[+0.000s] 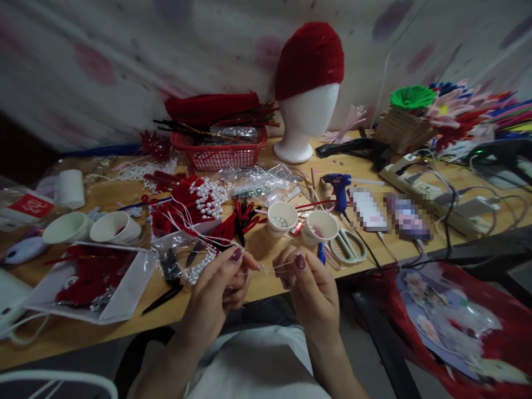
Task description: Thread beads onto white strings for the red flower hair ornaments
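Observation:
My left hand (pixel 224 277) is closed in a pinch, thumb against fingers, on thin white string (pixel 208 238). Several strands run up and left from it over the red pieces. My right hand (pixel 310 285) also pinches a fine thread (pixel 283 267) at chest height over the table's front edge. Whether it is the same string as in the left hand is hard to tell. Just beyond the hands stand a paper cup (pixel 275 230) with whitish beads and another paper cup (pixel 323 239) with small pinkish beads. Left of them lies a bundle of pearl-tipped stems (pixel 208 199).
A foam head (pixel 305 122) with a red cap stands at the back, beside a red basket (pixel 224 155). To the right are a blue glue gun (pixel 341 191), scissors (pixel 351 246), phones and a power strip (pixel 436 199). A white tray (pixel 137 282) holds red pieces.

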Tool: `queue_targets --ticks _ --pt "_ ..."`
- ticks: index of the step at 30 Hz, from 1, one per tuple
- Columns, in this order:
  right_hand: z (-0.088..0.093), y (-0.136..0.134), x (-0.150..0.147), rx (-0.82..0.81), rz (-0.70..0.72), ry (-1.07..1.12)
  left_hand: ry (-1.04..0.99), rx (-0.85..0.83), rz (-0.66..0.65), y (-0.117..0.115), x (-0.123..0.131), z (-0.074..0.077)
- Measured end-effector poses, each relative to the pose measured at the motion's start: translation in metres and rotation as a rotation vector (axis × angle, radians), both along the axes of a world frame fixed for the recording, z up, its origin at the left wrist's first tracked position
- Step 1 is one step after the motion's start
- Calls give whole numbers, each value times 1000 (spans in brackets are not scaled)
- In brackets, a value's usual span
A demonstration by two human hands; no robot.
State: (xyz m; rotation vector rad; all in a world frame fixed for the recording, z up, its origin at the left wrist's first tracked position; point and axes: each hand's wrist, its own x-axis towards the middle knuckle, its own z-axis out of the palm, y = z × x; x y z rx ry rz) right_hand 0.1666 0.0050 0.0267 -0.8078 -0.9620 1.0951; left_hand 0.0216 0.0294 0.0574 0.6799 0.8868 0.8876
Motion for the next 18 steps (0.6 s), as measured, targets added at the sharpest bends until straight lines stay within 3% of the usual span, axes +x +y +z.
queue_targets --ticks 7,12,18 --pt "11 7 15 8 -122 81 411 280 52 -1 -18 -1" --pt "20 10 19 -11 -120 174 463 321 156 4 -30 -5" --pt "27 14 25 -43 -236 194 471 280 296 8 -50 -7"
